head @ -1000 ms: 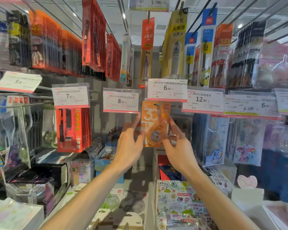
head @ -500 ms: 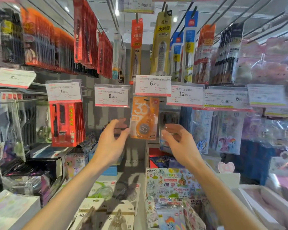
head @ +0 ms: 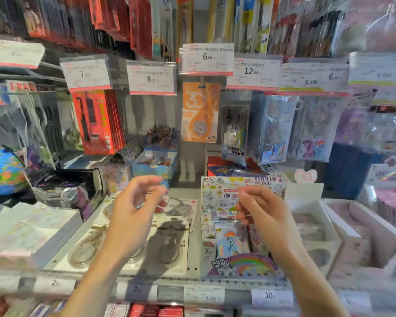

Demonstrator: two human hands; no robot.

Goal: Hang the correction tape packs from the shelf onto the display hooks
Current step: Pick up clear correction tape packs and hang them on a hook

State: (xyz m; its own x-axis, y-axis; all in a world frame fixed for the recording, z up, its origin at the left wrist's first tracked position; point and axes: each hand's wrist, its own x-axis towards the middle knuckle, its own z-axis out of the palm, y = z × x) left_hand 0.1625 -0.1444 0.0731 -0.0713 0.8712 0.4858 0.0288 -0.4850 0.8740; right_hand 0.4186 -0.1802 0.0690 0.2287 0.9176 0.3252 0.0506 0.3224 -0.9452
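While hung, orange pack (head: 201,112) above hands.

Glossy plastic correction tape pack (head: 201,112)

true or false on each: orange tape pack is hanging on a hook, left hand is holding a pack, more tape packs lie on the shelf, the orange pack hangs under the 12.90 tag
1. The orange correction tape pack hangs on a display hook. True.
2. The left hand holds a pack. False: its loosely curled fingers hold nothing.
3. More correction tape packs lie flat on the shelf below the hands. True.
4. The orange pack hangs under the 12.90 tag. False: it hangs under the 6.00 price tag.
5. The right hand touches the hung pack. False: it is well below it.
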